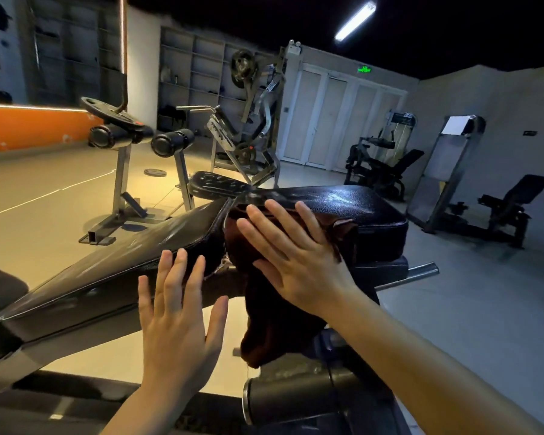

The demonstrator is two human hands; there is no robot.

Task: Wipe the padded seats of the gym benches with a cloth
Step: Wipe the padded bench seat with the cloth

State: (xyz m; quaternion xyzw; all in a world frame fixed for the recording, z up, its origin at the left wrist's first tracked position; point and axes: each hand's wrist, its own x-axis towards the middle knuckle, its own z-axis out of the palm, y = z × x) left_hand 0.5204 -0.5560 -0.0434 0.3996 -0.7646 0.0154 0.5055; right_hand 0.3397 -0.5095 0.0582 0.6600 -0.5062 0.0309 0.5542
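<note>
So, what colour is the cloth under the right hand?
Dark reddish brown cloth, seen best in the head view, under the right hand.

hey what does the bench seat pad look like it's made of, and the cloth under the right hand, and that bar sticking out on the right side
Seat pad: looks like black vinyl or faux leather, with a pebbled grain and a glossy sheen under the lights.
Cloth: seems to be soft, dark reddish-brown fabric, possibly terry or microfibre; it drapes limply and is matte.
Bar: likely bare metal, probably steel, with a smooth silvery reflective finish.

- Black padded seat (371,211) of gym bench, glossy, worn at near edge.
- Dark brown cloth (264,309) draped over seat's near corner, hanging down.
- Long backrest pad (113,271) adjoining at left.
</note>
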